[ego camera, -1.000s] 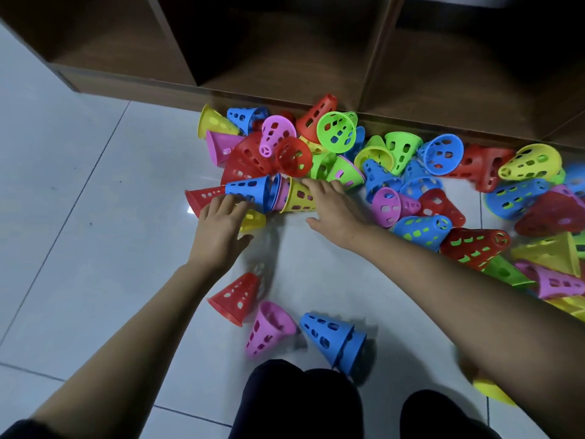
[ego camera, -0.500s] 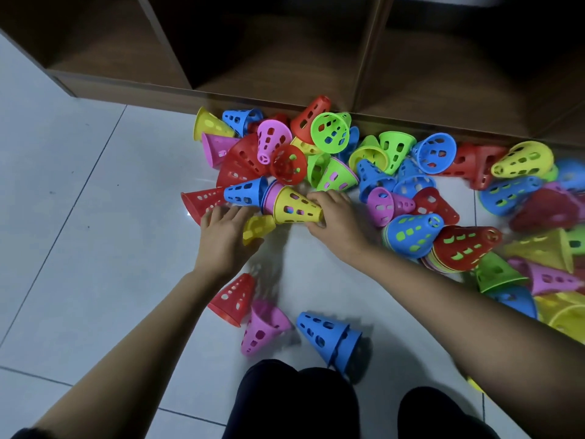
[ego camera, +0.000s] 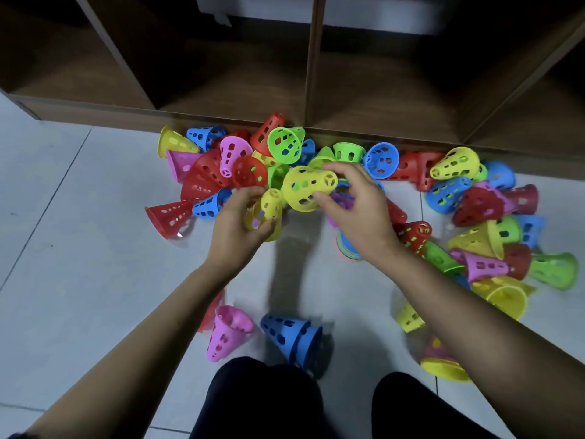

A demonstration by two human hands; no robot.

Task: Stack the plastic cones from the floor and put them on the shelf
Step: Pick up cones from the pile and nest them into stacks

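Yellow cone (ego camera: 302, 188), from my remote seat: held off the floor (ego camera: 79, 248) on its side, long axis running along the front of the shelf (ego camera: 311, 74). Wide open mouth faces the left hand (ego camera: 237, 226); narrow spoked cap points the other way. Right hand (ego camera: 357, 213) grasps it at the narrow end, thumb below and index finger over the cap, so the cone juts past the fingertips on the shelf side of the palm. Thin moulded plastic, walls pierced with oval holes; green shows through them.

Second yellow cone (ego camera: 270, 213) sits in the left hand with fingers curled round it, tip toward the shelf and rim toward the knees (ego camera: 262, 397). Purple shows through its holes. The two yellow cones are just beside each other; I cannot tell whether they touch.

Pile of cones (ego camera: 202, 180) lies along the shelf's foot in red, blue, green, pink and yellow, mostly tipped over. Pink cone (ego camera: 228, 331) and blue nested pair (ego camera: 291, 337) lie farthest from the shelf, just before the knees.

Shelf is dark brown board with open compartments. Floor is pale glossy tile.
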